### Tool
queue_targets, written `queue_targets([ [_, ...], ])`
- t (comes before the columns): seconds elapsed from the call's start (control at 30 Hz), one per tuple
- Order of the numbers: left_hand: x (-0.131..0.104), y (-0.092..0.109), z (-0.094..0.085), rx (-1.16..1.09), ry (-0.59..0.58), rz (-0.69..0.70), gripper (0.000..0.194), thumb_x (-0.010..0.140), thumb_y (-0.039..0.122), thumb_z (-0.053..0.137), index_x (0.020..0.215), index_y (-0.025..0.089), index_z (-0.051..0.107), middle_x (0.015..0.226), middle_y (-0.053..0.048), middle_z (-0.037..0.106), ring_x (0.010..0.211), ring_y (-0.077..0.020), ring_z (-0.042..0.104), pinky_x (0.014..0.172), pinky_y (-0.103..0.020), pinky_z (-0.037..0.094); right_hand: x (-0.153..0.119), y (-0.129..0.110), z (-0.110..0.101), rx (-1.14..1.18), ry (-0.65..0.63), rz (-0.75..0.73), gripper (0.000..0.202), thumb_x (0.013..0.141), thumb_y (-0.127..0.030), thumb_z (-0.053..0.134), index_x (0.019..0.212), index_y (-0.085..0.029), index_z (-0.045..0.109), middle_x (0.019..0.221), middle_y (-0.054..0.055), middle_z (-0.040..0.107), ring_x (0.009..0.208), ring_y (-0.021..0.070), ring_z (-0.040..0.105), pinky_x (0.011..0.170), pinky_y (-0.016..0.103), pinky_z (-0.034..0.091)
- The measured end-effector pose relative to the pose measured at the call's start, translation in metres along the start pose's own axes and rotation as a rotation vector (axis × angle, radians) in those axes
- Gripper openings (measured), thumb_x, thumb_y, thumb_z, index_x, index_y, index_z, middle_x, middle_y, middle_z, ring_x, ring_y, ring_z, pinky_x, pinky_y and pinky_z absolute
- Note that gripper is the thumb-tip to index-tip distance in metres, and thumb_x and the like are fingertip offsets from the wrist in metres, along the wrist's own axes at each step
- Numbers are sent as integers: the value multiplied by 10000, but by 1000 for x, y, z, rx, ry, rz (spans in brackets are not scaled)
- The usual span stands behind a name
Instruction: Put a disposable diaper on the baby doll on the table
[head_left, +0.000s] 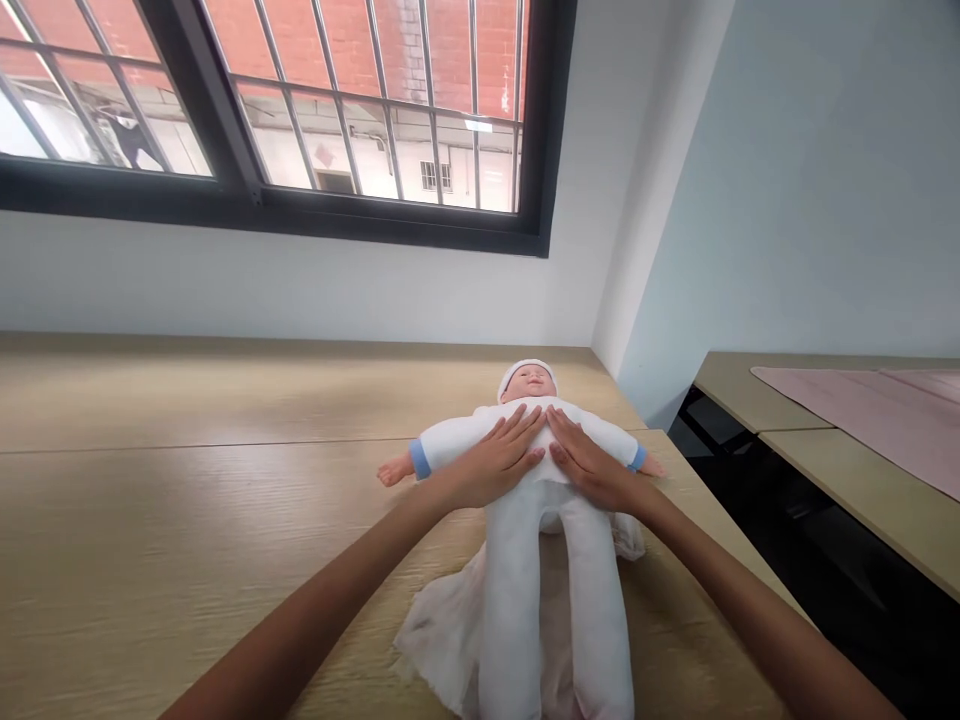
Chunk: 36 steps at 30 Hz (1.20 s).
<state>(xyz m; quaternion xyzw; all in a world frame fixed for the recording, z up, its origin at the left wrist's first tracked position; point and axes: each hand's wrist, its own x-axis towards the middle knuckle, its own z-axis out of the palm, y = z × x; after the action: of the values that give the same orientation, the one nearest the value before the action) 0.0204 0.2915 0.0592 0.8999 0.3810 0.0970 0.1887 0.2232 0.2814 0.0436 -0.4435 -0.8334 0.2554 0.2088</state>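
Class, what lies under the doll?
Under the doll, a crumpled whitish cloth shows, spread on the wooden table; whatever the doll itself covers cannot be seen.

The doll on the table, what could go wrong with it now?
The doll might slide off the table if pushed sideways, because one of its arms reaches close to the table's right edge. The loose cloth under its legs could bunch up or slip if the doll moves. The left hand and right hand lie flat on its chest, so leaning hard might squash it, though I can't tell how hard they press.
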Motion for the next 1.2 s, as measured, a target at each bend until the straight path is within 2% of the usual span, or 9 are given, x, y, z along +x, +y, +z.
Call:
queue_targets([
  [0.23, -25, 22, -23, 161, -234, 52, 634, 989, 421, 212, 1516, 100, 66, 1588, -107, 19, 1459, -240, -26, 1191, -429, 151, -29, -31, -22, -189, -281, 34, 861, 914, -597, 367, 1517, -132, -34, 1579, 96, -88, 1459, 248, -52, 1203, 441, 77],
  [0.4, -36, 29, -33, 107, -311, 105, 607, 982, 396, 284, 1509, 120, 160, 1581, -109, 98, 1460, -233, 79, 1178, -407, 198, -45, -50, -25, -293, -405, 24, 931, 879, -541, 495, 1510, -66, 2, 1562, 151, -92, 1452, 279, -64, 1192, 458, 139],
  [0.5, -42, 28, -38, 24, -373, 145, 550, 976, 404, 312, 1494, 229, 249, 1575, -47, 184, 1453, -202, 154, 1173, -359, 198, -54, -57, -21, -282, -386, -48, 908, 844, -499, 580, 1508, -69, 134, 1564, 186, 27, 1452, 324, 32, 1172, 494, 203],
  [0.6, -46, 30, -44, -94, -444, 174, 430, 960, 435, 360, 1360, 340, 485, 1509, 21, 373, 1418, -208, 279, 1159, -360, 215, -64, -63, -19, -224, -354, -104, 774, 802, -418, 673, 1451, -131, 364, 1545, 175, 214, 1429, 355, 193, 1146, 509, 266],
  [0.77, -50, 38, -62, -313, -551, 119, 327, 912, 447, 464, 1054, 281, 708, 1118, -3, 710, 1060, -223, 635, 944, -320, 450, -68, -72, -37, -50, -380, -136, 437, 792, -365, 704, 1216, -283, 639, 1234, 54, 651, 1151, 275, 594, 986, 359, 459],
  [0.83, -49, 37, -68, -393, -493, 79, 313, 895, 443, 493, 1022, 254, 708, 1016, -14, 734, 940, -203, 668, 820, -284, 490, -63, -72, -46, 9, -366, -122, 318, 833, -394, 650, 1132, -290, 676, 1092, 21, 711, 998, 220, 657, 872, 313, 500],
  [0.97, -39, 27, -61, -320, 39, -90, 243, 826, 447, 572, 859, 219, 652, 890, -16, 701, 827, -185, 642, 720, -285, 471, -46, -58, -47, -53, 69, -34, 141, 863, -301, 607, 965, -240, 683, 991, 13, 706, 921, 184, 636, 813, 315, 476],
  [1.0, -36, 25, -56, -277, 114, -126, 240, 800, 450, 594, 811, 212, 623, 858, -14, 679, 793, -182, 624, 682, -281, 458, -41, -53, -43, -82, 135, -23, 113, 850, -273, 619, 937, -227, 675, 971, 16, 698, 914, 182, 627, 801, 315, 471],
  [1.2, -26, 28, -27, -154, 64, -149, 254, 736, 443, 629, 791, 212, 538, 806, 12, 575, 700, -158, 539, 576, -261, 370, -30, -38, -24, -162, 76, -37, 105, 798, -224, 673, 896, -196, 649, 925, 21, 641, 858, 170, 593, 737, 299, 458],
])
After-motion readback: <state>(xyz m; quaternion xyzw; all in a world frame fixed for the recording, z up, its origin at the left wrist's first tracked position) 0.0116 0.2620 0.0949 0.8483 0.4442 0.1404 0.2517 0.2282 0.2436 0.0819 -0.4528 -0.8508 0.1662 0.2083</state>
